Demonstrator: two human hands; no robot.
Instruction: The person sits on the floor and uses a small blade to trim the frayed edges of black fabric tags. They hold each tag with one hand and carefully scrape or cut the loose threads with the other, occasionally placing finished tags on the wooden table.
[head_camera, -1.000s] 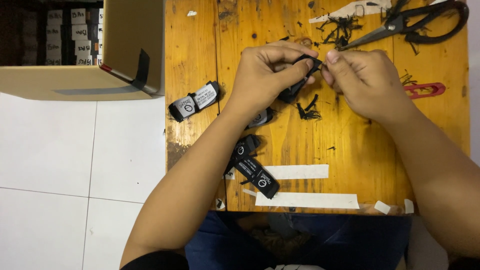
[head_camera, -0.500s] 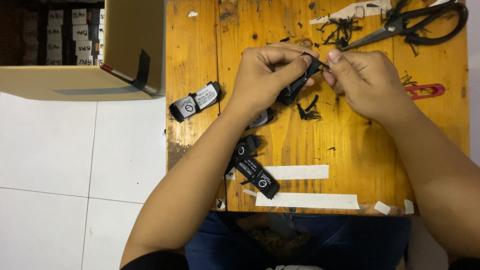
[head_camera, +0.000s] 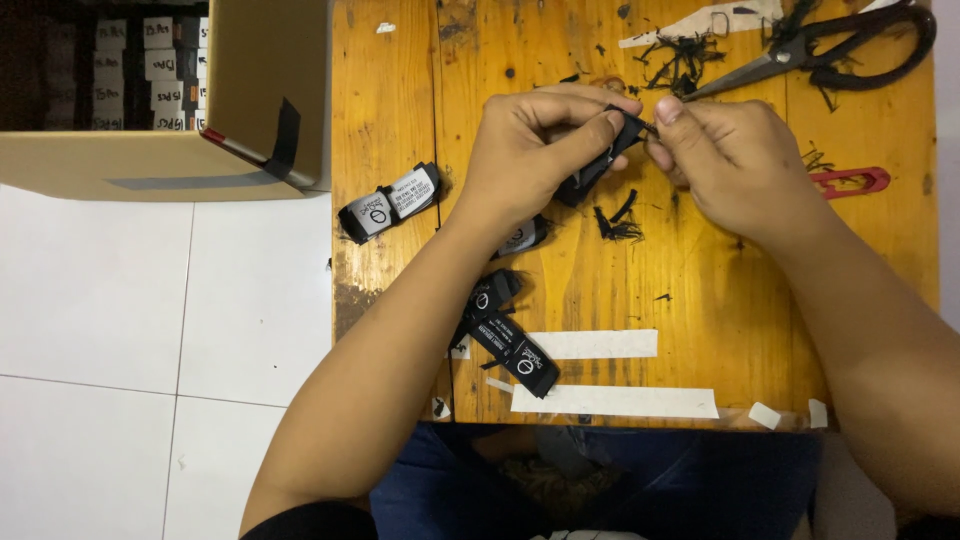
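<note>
We see open wood at the table's (head_camera: 700, 300) centre right. Black scissors (head_camera: 840, 50) and thread scraps (head_camera: 680, 65) crowd the top right, folded black labels (head_camera: 390, 203) the left, white tape strips (head_camera: 610, 402) the lower edge, a cardboard box (head_camera: 265, 90) the upper left.

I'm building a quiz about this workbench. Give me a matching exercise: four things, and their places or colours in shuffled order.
Things:
1. scissors
2. cardboard box
3. strips of white tape
4. black label

Places:
A. pinched between the left hand and right hand
B. near edge of the wooden table
C. far right corner
D. left of the table

Pairs: 1-C, 2-D, 3-B, 4-A
</note>
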